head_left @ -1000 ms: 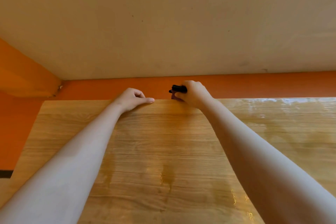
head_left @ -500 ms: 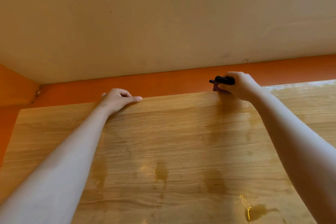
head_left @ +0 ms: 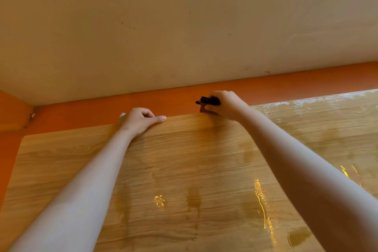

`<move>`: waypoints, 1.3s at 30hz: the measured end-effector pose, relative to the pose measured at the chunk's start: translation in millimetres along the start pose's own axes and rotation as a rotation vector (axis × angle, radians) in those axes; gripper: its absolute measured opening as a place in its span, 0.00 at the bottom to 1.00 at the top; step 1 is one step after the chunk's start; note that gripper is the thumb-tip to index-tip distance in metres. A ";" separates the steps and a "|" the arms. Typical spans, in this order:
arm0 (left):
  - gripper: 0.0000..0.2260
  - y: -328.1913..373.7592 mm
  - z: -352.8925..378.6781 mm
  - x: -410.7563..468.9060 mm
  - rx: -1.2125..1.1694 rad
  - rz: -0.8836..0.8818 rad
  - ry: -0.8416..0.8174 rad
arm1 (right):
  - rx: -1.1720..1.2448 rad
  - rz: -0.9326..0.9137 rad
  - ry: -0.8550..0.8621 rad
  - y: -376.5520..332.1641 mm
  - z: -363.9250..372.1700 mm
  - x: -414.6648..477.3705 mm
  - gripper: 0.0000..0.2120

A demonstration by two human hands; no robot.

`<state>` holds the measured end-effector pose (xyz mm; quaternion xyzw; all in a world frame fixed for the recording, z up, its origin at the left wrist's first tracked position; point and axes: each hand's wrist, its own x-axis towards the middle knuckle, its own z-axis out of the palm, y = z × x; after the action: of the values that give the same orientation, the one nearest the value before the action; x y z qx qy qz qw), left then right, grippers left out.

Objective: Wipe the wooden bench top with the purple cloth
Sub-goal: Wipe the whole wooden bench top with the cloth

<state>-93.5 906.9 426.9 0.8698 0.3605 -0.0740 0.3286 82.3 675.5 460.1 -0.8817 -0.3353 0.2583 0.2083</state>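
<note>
The wooden bench top (head_left: pixel 184 170) fills the lower half of the head view, with wet streaks and glints on it. My right hand (head_left: pixel 227 105) is at its far edge, closed around a small bunched purple cloth (head_left: pixel 202 109). Only a bit of the cloth shows below a black item (head_left: pixel 208 100) sticking out of the same fist. My left hand (head_left: pixel 139 120) rests on the far edge to the left. Its fingers are loosely curled, the forefinger points right, and it holds nothing.
An orange wall strip (head_left: pixel 102 108) runs behind the bench and down its left side. Above it rises a plain beige wall (head_left: pixel 184 26). A wet, shiny patch (head_left: pixel 317 102) lies along the far right edge of the bench.
My right hand slid right along the far edge with the cloth, then came back left toward my left hand. The left hand stayed on the edge.
</note>
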 end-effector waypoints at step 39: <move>0.14 226.4 147.9 -6.0 0.035 0.074 -0.169 | -0.030 0.072 0.001 258.3 -155.9 -45.6 0.10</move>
<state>71.2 692.3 432.1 0.8787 0.2980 -0.1413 0.3451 270.7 435.5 456.4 -0.8964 -0.3070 0.2603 0.1858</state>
